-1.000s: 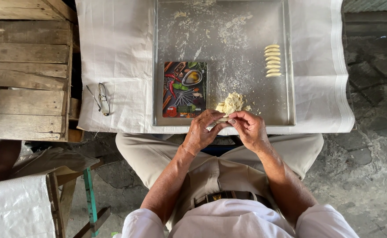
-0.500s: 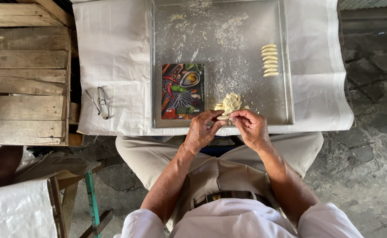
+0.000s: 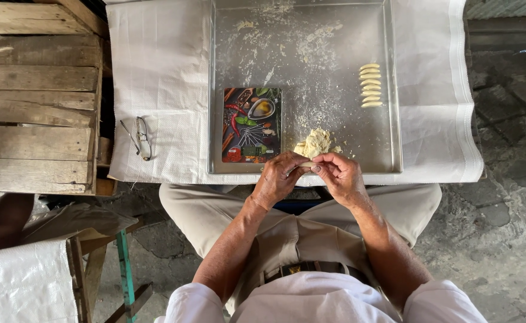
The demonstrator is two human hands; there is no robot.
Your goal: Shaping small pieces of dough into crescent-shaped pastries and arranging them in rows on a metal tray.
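Head view, looking straight down on a seated person. Left hand [image 3: 280, 179] and right hand [image 3: 339, 175] are meeting at the near edge of a metal tray [image 3: 394, 119], fingertips curled in toward each other. Both hands are pinching a small piece of dough [image 3: 306, 164] between them; only a pale sliver is showing between the fingers. Hands are hovering just over the tray's near rim, above the lap.

Dough lump [image 3: 315, 142] is lying on the tray floor just beyond the hands, crumbly and pale yellow. A row of shaped dough pieces [image 3: 370, 85] is lying stacked in a short column toward the tray's right side, well apart from the lump. Flour is dusting the tray's middle and far part.

Small patterned board [image 3: 251, 125] is sitting flat inside the tray at its left, just beside the lump. White cloth [image 3: 155, 78] is lying under the tray. Eyeglasses [image 3: 139, 137] are resting on the cloth left of the tray. Wooden crate [image 3: 35, 96] is standing at far left.
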